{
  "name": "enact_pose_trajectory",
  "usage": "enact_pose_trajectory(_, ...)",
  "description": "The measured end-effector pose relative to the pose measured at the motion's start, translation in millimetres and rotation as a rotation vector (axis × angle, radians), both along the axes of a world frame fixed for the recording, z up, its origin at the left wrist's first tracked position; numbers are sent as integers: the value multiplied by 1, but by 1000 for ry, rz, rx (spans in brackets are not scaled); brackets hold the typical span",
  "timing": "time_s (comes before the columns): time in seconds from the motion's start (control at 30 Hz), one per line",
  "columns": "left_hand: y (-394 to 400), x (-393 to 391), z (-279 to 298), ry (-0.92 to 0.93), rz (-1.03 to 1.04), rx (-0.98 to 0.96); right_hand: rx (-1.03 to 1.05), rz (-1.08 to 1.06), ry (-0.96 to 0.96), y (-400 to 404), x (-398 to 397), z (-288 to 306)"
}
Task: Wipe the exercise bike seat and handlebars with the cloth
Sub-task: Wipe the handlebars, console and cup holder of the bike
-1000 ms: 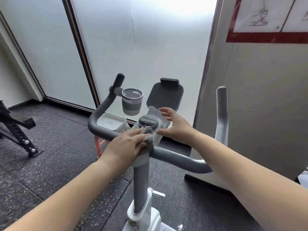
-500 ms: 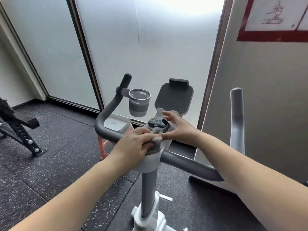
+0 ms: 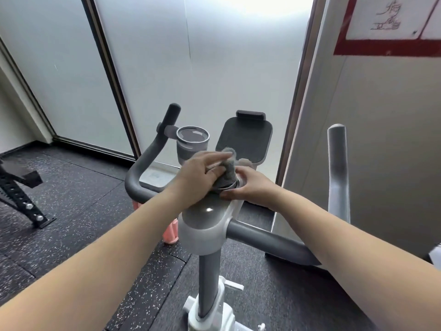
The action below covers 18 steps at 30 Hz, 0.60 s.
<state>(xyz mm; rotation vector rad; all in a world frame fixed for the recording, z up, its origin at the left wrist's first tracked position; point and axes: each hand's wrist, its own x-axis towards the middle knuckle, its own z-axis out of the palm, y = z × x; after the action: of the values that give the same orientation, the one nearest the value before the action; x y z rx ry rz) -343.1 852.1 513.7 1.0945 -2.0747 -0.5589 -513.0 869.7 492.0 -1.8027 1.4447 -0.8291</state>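
The exercise bike's grey handlebars (image 3: 265,237) curve up on both sides of a white and grey centre post (image 3: 210,266). My left hand (image 3: 198,177) grips a small grey cloth (image 3: 229,163) and presses it onto the round knob at the top of the post. My right hand (image 3: 250,185) rests on the white housing just right of the knob, fingers curled against it. The knob is mostly hidden under the cloth and hands. The seat is out of view.
A grey cup holder (image 3: 192,144) hangs off the left bar and a dark tablet holder (image 3: 245,137) stands behind the knob. Frosted glass panels and a white wall close in ahead and right. A black equipment frame (image 3: 21,194) stands at left on the rubber floor.
My left hand has moved the cloth up from the handlebar joint onto the top knob. My right hand has slid in closer beside the knob. The view has shifted nearer.
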Motion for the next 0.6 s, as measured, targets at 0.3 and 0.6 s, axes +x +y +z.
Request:
enact_pose_trajectory(0.3, -19, 0, -6, -308, -34, -92, 41, -49, -31, -9, 0, -8)
enact_pose_trajectory(0.6, -27, 25, 5, -229, 119, -184, 55, -56, -42, -4, -1, -7)
